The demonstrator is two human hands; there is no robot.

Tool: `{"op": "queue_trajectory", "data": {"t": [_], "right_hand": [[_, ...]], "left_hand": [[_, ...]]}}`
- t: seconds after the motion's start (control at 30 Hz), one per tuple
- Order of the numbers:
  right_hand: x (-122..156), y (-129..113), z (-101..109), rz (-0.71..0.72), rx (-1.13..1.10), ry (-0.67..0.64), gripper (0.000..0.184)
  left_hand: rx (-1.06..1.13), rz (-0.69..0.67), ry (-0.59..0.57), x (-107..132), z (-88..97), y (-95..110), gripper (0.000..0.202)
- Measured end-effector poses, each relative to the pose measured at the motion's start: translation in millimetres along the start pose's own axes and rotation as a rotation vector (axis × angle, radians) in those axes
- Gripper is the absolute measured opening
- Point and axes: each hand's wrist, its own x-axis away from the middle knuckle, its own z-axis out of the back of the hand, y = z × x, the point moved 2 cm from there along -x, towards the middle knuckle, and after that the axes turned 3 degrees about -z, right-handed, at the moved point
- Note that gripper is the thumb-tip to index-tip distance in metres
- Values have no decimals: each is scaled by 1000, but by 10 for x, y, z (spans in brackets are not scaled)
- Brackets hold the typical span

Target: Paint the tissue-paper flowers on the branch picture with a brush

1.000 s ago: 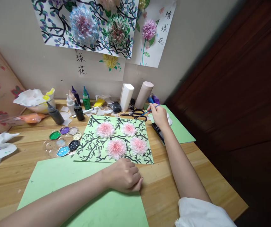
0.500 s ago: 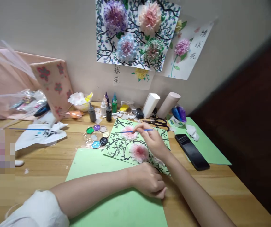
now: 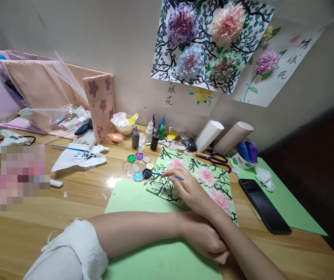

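The right hand (image 3: 189, 188) pinches a blue brush (image 3: 157, 175), its tip at the black well (image 3: 147, 173) of the paint palette (image 3: 129, 165), just left of that hand; a green sheet (image 3: 161, 183) with pink flowers (image 3: 206, 176) lies beneath the same hand; the left hand (image 3: 203, 235) is curled into a fist, nearer the body, under the right forearm (image 3: 244, 247).

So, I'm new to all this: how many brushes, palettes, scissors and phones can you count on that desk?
Brushes: 2, one held, one lying at the left
Palette: 1
Scissors: 1 pair
Phone: 1
Total: 5
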Motion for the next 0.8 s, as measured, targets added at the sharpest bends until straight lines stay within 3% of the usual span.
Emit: {"op": "queue_trajectory", "data": {"t": [0.07, 0.17, 0.23, 0.33, 0.43, 0.53, 0.8], "right_hand": [[20, -46, 103, 8, -13, 59, 26], [110, -17, 412, -4, -34, 303, 26], [235, 141, 675, -52, -16, 548, 28], [522, 587, 1013, -195, 16, 862, 29], [814, 1077, 1174, -322, 40, 915, 29], [1002, 1388, 1163, -351, 59, 905, 29], [1097, 1527, 976, -290, 118, 844, 26]], "left_hand": [[10, 31, 58, 24, -11, -1, 32], [22, 122, 149, 69, -11, 11, 35], [-5, 152, 194, 94, 5, 30, 32], [-66, 152, 248, 118, 41, 50, 30], [-77, 170, 322, 127, 80, 38, 28], [-62, 184, 363, 120, 111, 23, 27], [-37, 183, 384, 80, 167, 25, 28]]}}
